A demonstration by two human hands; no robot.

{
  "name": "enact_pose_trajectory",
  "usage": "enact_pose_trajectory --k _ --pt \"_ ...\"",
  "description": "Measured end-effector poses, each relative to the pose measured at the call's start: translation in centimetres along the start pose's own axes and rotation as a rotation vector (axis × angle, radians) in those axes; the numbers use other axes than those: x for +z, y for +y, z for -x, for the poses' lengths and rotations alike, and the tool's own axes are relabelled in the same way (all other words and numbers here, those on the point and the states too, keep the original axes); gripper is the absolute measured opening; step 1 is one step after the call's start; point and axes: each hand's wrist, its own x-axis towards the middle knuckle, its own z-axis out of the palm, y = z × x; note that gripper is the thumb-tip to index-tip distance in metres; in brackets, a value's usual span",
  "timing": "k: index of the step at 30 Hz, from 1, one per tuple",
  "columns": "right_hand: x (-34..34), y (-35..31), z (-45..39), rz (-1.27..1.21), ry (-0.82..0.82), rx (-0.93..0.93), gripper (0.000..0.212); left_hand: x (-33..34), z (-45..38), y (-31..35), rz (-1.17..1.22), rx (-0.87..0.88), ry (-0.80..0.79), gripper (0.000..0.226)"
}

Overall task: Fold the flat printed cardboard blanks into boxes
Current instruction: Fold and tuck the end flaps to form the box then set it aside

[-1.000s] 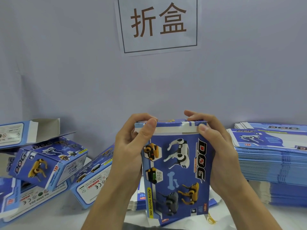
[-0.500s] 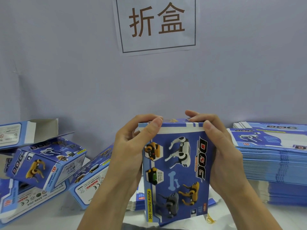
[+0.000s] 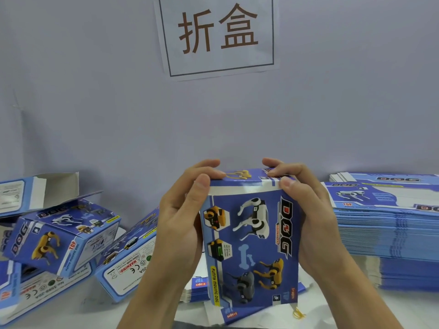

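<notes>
Closest to me, the person's left hand [image 3: 180, 217] and right hand [image 3: 308, 217] clasp an upright blue printed cardboard box with toy dogs on its front [image 3: 251, 248], fingers curled over its top edge, thumbs on the front, held above the near middle of the pale white desk [image 3: 71, 307]. Its top looks closed; what is inside I cannot tell. Its lower end hides part of a thin pile of flat blue blanks [image 3: 197, 288] on the desk. Toward the left edge lie several folded blue boxes in a tumbled heap [image 3: 61, 236], the farthest with a flap open showing a bare grey inside, the nearest cut off by the frame. Along the right edge a tall stack of flat blue printed blanks [image 3: 389, 233] also runs out of sight. Behind, a white paper sign with brown characters [image 3: 218, 34] hangs on the grey wall [image 3: 95, 103].
</notes>
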Motion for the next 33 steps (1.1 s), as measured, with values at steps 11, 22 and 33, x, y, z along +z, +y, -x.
enact_pose_trajectory --k 11,22,33 --pt "-0.4 -0.3 -0.2 0.085 -0.048 0.018 0.018 -0.4 -0.3 1.0 -0.245 0.037 -0.113 0.041" --pt "0.0 -0.1 0.2 0.039 -0.105 -0.003 0.031 -1.2 0.1 -0.7 -0.320 0.165 -0.096 0.024" --pt "0.5 -0.2 0.1 0.147 0.027 -0.036 0.007 -0.3 0.4 -1.2 -0.392 0.235 0.057 0.017"
